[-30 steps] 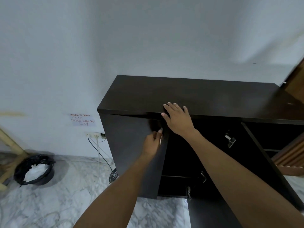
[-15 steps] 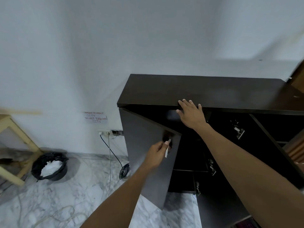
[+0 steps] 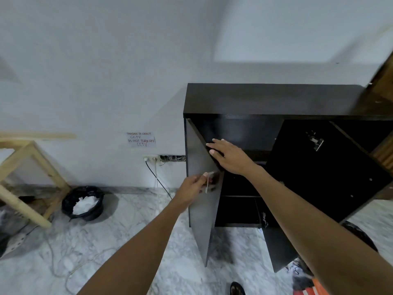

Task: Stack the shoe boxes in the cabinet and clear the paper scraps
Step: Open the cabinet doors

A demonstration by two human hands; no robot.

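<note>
A dark brown cabinet (image 3: 276, 99) stands against the white wall. Its left door (image 3: 202, 220) swings outward, roughly half open. My left hand (image 3: 195, 186) is closed at the handle near the door's free edge, with a thin white strip sticking up between its fingers. Flat on the door's top edge lies my right hand (image 3: 229, 156), fingers spread and holding nothing. The right door (image 3: 319, 177) hangs wide open. Inside, dark shelves show, and I see no shoe boxes on them. An orange-and-white striped thing (image 3: 310, 290) lies on the floor at the bottom right, mostly cut off.
A black-lined bin (image 3: 83, 203) holding white paper sits on the marble floor left of the cabinet. A pale wooden stool (image 3: 27, 167) stands at the far left. Wall sockets (image 3: 153, 159) feed cables that trail across the floor. A dark basket (image 3: 359, 233) stands behind my right arm.
The left door has swung further open under my left hand. My right hand came off the cabinet's top front edge and now rests on the door's top edge. The view shifted left.
</note>
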